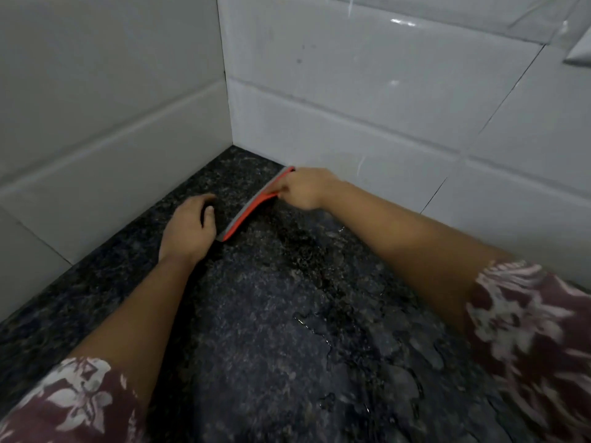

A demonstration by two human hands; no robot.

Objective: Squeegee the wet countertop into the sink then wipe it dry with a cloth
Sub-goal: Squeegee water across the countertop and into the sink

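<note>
Closest to the camera are the two floral sleeves (527, 330), maroon with a pale flower print, one at each bottom corner, with bare forearms reaching out over the dark speckled granite countertop (262, 330). The stone is clearly wet, with beads and thin pools of water shining across the middle and lower right.

The right hand (307, 188) is closed around the handle of a squeegee (256, 203), up near the back wall. The squeegee has an orange-red body with a grey rubber blade; its blade edge sits down on the counter and it runs diagonally, from the base of the back tiles toward the left hand. The handle itself is mostly hidden inside the fist.

The left hand (188, 231) is open, palm down, fingers loosely curled and resting on the granite, right beside the near end of the blade. Can't tell if it's actually touching it.

Beyond both hands the counter ends in a corner where white glossy wall tiles (367, 100) meet.
</note>
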